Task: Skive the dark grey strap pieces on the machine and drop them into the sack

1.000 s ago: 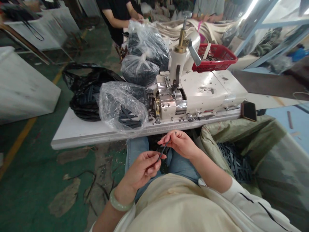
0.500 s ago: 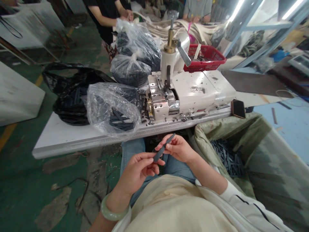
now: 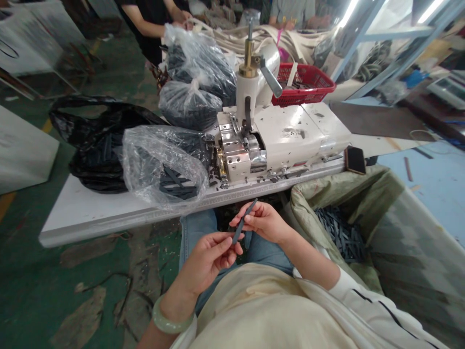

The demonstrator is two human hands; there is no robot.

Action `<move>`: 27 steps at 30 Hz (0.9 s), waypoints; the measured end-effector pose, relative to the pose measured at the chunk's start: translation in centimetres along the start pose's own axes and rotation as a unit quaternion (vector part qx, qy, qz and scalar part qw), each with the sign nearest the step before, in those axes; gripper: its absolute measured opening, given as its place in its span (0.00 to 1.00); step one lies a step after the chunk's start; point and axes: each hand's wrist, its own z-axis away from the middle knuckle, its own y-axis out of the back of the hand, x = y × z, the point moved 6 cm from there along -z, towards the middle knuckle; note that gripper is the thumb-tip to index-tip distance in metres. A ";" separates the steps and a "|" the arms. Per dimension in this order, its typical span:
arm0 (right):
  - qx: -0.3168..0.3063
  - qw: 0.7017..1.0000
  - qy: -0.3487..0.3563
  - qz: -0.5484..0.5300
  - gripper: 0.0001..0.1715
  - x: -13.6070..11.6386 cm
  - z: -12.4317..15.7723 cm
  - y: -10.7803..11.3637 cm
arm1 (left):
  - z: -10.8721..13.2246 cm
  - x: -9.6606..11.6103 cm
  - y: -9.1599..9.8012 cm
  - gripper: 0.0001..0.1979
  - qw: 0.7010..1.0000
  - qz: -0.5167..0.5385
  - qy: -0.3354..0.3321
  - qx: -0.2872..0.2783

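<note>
Over my lap, both hands pinch one thin dark strip (image 3: 244, 221). My left hand (image 3: 210, 254) grips its lower end and my right hand (image 3: 264, 222) holds its upper part; the strip tilts up to the right. A pale green bangle (image 3: 167, 320) circles my left wrist. Just beyond my hands, a white machine (image 3: 276, 131) with a brass-topped post sits on a white table (image 3: 94, 213). Beside the machine lies a clear plastic bag (image 3: 163, 162) holding dark strips.
More clear bags (image 3: 198, 77) and a black bag (image 3: 96, 140) lie on the table's left. A red basket (image 3: 307, 83) stands behind the machine and a phone (image 3: 355, 159) at its right. A green sack (image 3: 363, 228) of dark strips stands at my right. People work at the far end.
The strip has swung a little steeper between my fingers. My view has shifted slightly, so the table and machine sit further left in the picture. Both hands keep their hold.
</note>
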 end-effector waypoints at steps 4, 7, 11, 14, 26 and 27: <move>0.015 1.000 -0.016 0.013 0.16 0.2 -0.1 0.2 | -0.2 0.0 0.2 0.11 1.000 -0.006 -0.004 0.002; 0.024 0.999 -0.031 0.021 0.18 0.3 -0.1 0.2 | -0.2 0.0 0.4 0.11 1.000 -0.013 -0.007 0.004; 0.019 0.999 -0.029 0.019 0.18 0.3 -0.1 0.1 | -0.2 0.0 0.5 0.09 1.000 -0.026 -0.014 0.009; 0.010 0.999 -0.021 0.024 0.17 0.3 -0.1 0.1 | -0.2 0.0 0.5 0.09 0.999 -0.032 -0.019 0.011; 0.005 0.999 -0.010 0.040 0.18 0.2 -0.2 0.2 | -0.3 -0.2 0.6 0.10 0.998 -0.051 -0.009 0.022; 0.011 0.998 -0.006 0.056 0.18 0.1 -0.2 0.2 | -0.2 -0.2 0.5 0.10 0.998 -0.055 -0.006 0.023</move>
